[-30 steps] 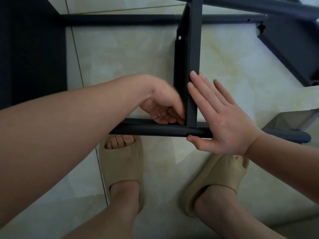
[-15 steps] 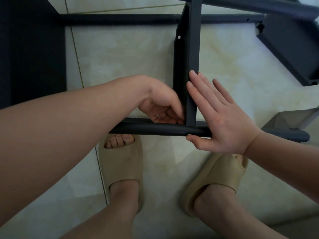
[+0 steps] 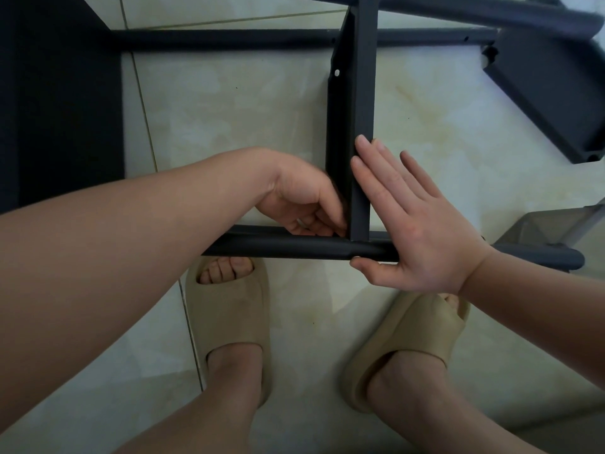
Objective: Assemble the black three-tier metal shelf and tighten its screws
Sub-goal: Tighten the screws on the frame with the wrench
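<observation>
Shelf bar (image 3: pixel 360 109) sits centre frame, meeting the near tube (image 3: pixel 294 249) in a T. Left hand (image 3: pixel 301 198) is curled into the joint's left corner, can't tell if it pinches anything. Right hand (image 3: pixel 415 224) is flat, fingers straight on the bar's right side, thumb under the tube. Pale tile floor (image 3: pixel 229 109) below; dark panel (image 3: pixel 59 109) upper left, another black part (image 3: pixel 550 86) upper right, bare tile between.

Black metal shelf frame (image 3: pixel 357 126), part-assembled
</observation>
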`<state>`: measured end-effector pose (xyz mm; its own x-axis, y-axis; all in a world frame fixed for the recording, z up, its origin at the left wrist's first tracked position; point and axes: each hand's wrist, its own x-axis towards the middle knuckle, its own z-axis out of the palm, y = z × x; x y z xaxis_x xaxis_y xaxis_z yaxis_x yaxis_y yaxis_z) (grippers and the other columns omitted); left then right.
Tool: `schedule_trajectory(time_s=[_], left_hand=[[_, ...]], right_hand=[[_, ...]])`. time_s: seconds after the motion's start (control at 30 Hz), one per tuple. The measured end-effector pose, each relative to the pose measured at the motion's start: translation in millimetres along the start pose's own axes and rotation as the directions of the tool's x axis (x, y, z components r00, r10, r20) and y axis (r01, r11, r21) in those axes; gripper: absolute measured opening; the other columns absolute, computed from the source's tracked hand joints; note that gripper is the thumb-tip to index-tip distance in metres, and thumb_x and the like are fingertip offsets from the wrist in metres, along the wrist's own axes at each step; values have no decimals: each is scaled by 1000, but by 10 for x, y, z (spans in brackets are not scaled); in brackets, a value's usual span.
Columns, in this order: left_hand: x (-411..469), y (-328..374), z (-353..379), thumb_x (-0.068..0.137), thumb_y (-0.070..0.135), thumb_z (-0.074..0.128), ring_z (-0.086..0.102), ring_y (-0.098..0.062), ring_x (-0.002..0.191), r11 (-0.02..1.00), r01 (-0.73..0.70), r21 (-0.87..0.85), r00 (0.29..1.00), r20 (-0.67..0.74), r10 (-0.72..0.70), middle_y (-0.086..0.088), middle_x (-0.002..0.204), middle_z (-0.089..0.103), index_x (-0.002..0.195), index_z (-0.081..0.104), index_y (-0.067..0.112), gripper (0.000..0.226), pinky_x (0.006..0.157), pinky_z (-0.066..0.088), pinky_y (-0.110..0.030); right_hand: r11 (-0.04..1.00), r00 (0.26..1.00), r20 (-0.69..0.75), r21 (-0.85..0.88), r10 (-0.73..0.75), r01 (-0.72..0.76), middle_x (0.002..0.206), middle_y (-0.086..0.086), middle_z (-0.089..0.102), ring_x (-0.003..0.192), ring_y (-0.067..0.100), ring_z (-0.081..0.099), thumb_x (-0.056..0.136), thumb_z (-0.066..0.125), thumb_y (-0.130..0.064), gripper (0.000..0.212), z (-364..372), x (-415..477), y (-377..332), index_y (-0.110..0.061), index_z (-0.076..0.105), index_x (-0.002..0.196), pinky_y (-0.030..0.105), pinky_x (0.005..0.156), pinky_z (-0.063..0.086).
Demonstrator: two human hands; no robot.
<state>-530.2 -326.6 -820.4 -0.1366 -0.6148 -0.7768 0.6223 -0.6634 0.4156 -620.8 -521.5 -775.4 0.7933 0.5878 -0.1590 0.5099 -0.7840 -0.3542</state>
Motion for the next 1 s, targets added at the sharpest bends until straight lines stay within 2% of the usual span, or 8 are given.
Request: schedule_trajectory(time_s=[0.13, 0.33, 0.47, 0.53, 0.67, 0.73, 0.9, 1.0], left_hand=[[29, -31, 39, 94, 12, 59, 65, -17, 84, 1000, -22, 18, 1000, -19, 23, -2, 92, 72, 100, 71, 14, 13, 82, 51, -31], [26, -16, 5, 92, 0, 57, 62, -15, 78, 998, -43, -48, 999, -14, 43, -5, 86, 69, 93, 70, 10, 16, 79, 50, -27], [8, -19, 15, 93, 7, 56, 66, -21, 94, 998, -36, -42, 999, 13, 37, -8, 99, 72, 100, 72, 10, 17, 97, 50, -36], [21, -27, 37, 94, 8, 57, 66, -22, 98, 999, -42, -1, 999, -7, 42, -9, 105, 71, 104, 71, 11, 17, 101, 49, -39], [34, -25, 42, 94, 3, 56, 66, -18, 84, 998, -55, -1, 998, -10, 55, -6, 92, 71, 98, 70, 11, 17, 87, 51, -32], [20, -15, 18, 94, 0, 55, 65, -17, 83, 998, -61, -16, 998, 3, 61, -5, 90, 70, 98, 69, 10, 18, 85, 51, -30], [1, -46, 16, 95, 8, 55, 67, -21, 99, 997, -64, -41, 997, 29, 65, -7, 103, 73, 106, 70, 10, 19, 99, 49, -38], [40, -75, 60, 95, 9, 58, 67, -21, 96, 997, -71, -7, 997, -13, 70, -8, 103, 73, 108, 69, 10, 17, 100, 50, -40]], right_hand=[[1000, 1000, -3, 0, 3, -3, 168, 18, 10, 157, 31, 8, 85, 56, -60, 102, 3, 0, 0, 2, 20, 158, 57, 124, 18], [1000, 1000, -7, -3, -1, 1, 168, 18, 10, 157, 31, 9, 85, 56, -61, 102, 7, -1, 0, 2, 21, 158, 57, 124, 18], [1000, 1000, -9, -1, -1, 1, 168, 18, 11, 157, 31, 9, 85, 56, -61, 102, 9, -1, -5, 2, 21, 158, 57, 124, 18], [1000, 1000, -9, -1, -1, 1, 168, 19, 11, 156, 31, 9, 85, 56, -60, 102, 3, 1, -4, 2, 21, 158, 57, 123, 19], [1000, 1000, -4, -2, 0, 0, 168, 19, 11, 157, 31, 9, 85, 56, -60, 102, -1, 2, -7, 2, 21, 158, 57, 123, 18], [1000, 1000, 1, -5, 0, 0, 168, 19, 10, 157, 31, 8, 85, 55, -61, 102, -3, 0, -5, 2, 21, 158, 57, 124, 18], [1000, 1000, 1, -1, 3, -3, 168, 19, 10, 157, 31, 8, 85, 55, -60, 102, -5, 4, -3, 2, 20, 158, 57, 123, 18], [1000, 1000, -2, 2, 2, -2, 168, 18, 10, 157, 31, 8, 85, 55, -60, 101, -7, 4, -4, 2, 20, 158, 57, 124, 18]])
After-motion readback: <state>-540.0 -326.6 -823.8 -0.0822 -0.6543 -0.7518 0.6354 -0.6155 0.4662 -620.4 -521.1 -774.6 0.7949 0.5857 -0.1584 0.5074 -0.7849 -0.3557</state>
